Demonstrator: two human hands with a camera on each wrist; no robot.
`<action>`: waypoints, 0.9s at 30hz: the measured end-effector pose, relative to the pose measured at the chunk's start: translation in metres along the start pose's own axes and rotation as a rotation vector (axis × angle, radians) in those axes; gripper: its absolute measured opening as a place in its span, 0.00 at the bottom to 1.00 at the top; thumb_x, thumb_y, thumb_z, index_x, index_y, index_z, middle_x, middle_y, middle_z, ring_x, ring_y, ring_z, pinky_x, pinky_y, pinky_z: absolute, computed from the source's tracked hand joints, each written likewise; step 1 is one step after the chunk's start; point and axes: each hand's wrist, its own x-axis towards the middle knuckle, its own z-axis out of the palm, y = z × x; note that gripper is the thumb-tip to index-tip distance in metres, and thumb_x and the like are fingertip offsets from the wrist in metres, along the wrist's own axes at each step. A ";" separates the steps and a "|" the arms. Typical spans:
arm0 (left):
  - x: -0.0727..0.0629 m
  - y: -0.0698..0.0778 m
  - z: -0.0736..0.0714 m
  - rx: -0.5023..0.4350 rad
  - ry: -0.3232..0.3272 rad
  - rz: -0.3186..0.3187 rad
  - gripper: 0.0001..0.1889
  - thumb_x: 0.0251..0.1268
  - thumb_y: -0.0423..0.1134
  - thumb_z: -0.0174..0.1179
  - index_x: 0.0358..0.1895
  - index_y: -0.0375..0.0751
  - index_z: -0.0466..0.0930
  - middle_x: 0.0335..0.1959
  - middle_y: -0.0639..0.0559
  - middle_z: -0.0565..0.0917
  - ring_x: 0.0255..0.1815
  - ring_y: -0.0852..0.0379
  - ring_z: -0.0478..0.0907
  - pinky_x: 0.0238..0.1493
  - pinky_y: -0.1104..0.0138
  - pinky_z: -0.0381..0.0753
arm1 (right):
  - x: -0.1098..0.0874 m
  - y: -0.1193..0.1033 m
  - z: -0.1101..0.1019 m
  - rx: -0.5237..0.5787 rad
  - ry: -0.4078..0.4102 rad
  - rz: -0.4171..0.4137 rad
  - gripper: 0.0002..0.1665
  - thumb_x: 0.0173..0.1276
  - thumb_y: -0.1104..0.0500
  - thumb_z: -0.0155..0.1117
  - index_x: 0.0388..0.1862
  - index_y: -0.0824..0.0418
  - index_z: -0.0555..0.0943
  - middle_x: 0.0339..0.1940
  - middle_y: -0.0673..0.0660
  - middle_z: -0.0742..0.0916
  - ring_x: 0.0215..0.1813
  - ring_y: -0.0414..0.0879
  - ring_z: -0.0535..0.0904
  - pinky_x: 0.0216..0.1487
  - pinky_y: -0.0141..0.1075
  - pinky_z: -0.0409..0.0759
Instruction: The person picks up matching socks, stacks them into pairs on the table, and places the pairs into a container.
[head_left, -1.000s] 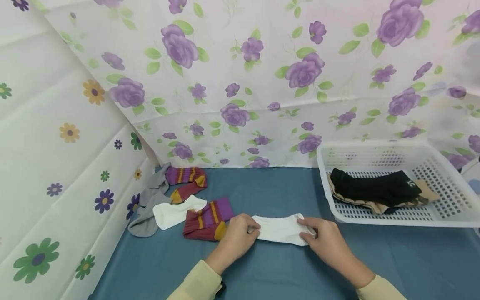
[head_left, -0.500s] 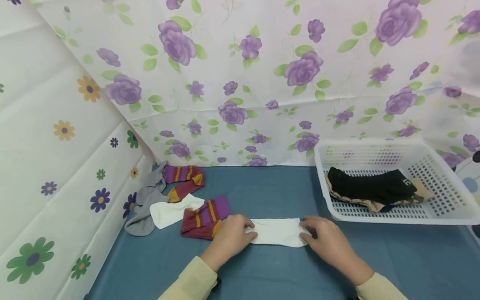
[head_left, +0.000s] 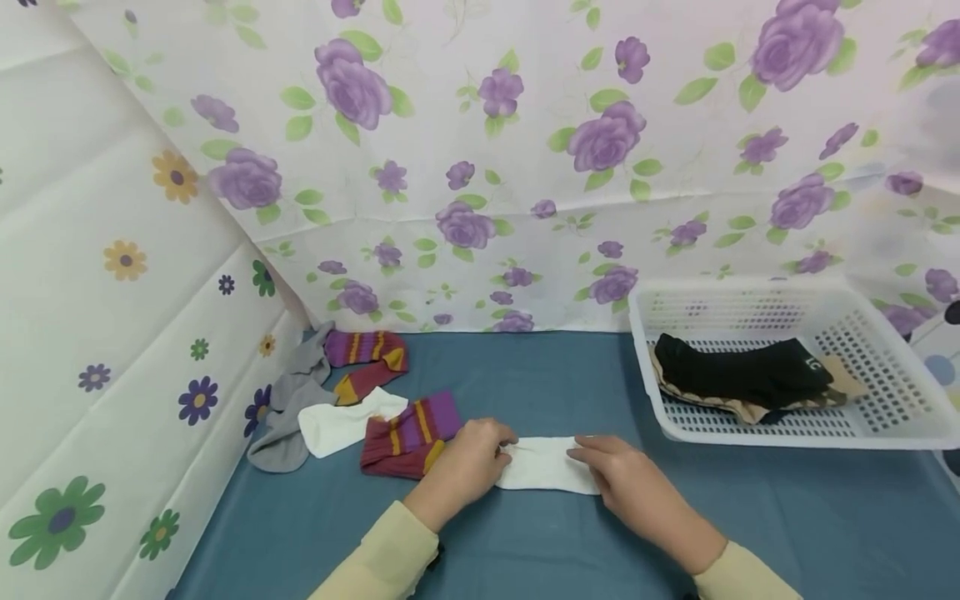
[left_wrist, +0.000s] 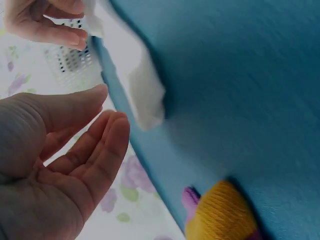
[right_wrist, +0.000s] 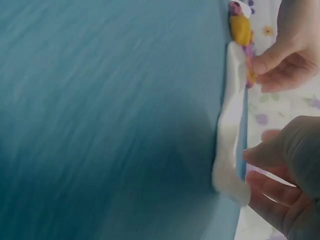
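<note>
White sock (head_left: 544,465), left grip (head_left: 471,464) relaxed, right grip (head_left: 628,486) unclear if holding; striped sock (head_left: 405,435) beside left, basket (head_left: 813,440) beyond right.

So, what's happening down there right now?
A person has both hands at a white sock on the blue surface, the left hand by one end, the right hand by the other; whether the right one grips it is unclear. To the left lie gray fabric, another white sock and two striped socks. To the right, a white basket holds folded black fabric.
</note>
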 end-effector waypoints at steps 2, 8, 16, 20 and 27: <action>0.000 -0.003 0.004 0.013 -0.023 -0.003 0.10 0.58 0.33 0.64 0.43 0.43 0.85 0.41 0.51 0.85 0.40 0.60 0.80 0.39 0.68 0.80 | -0.003 0.004 0.002 -0.020 -0.030 -0.007 0.23 0.55 0.70 0.65 0.48 0.50 0.84 0.52 0.51 0.84 0.55 0.45 0.80 0.53 0.37 0.79; 0.000 -0.008 0.007 0.040 -0.108 -0.034 0.14 0.54 0.32 0.66 0.46 0.43 0.84 0.42 0.51 0.84 0.43 0.59 0.79 0.43 0.66 0.81 | -0.012 0.016 0.007 -0.040 -0.108 -0.009 0.30 0.52 0.78 0.58 0.52 0.55 0.82 0.55 0.53 0.83 0.60 0.47 0.77 0.57 0.39 0.76; 0.000 -0.009 0.008 -0.021 -0.125 -0.117 0.17 0.51 0.30 0.67 0.48 0.41 0.83 0.42 0.49 0.82 0.44 0.56 0.77 0.44 0.66 0.80 | -0.019 0.021 0.008 -0.056 -0.144 0.001 0.31 0.55 0.76 0.57 0.58 0.60 0.77 0.62 0.54 0.79 0.66 0.49 0.72 0.58 0.41 0.75; 0.000 -0.009 0.010 -0.024 -0.136 -0.137 0.17 0.51 0.30 0.66 0.48 0.41 0.83 0.42 0.49 0.81 0.46 0.56 0.77 0.45 0.66 0.80 | -0.022 0.020 0.008 -0.052 -0.155 0.008 0.28 0.59 0.73 0.58 0.60 0.60 0.77 0.63 0.54 0.78 0.66 0.50 0.71 0.59 0.41 0.75; 0.001 -0.008 0.012 0.012 -0.120 -0.142 0.18 0.50 0.30 0.68 0.47 0.40 0.83 0.41 0.48 0.80 0.43 0.56 0.77 0.41 0.68 0.81 | -0.027 0.016 0.007 -0.004 -0.154 0.059 0.24 0.64 0.66 0.61 0.60 0.57 0.77 0.64 0.53 0.77 0.67 0.52 0.71 0.58 0.43 0.75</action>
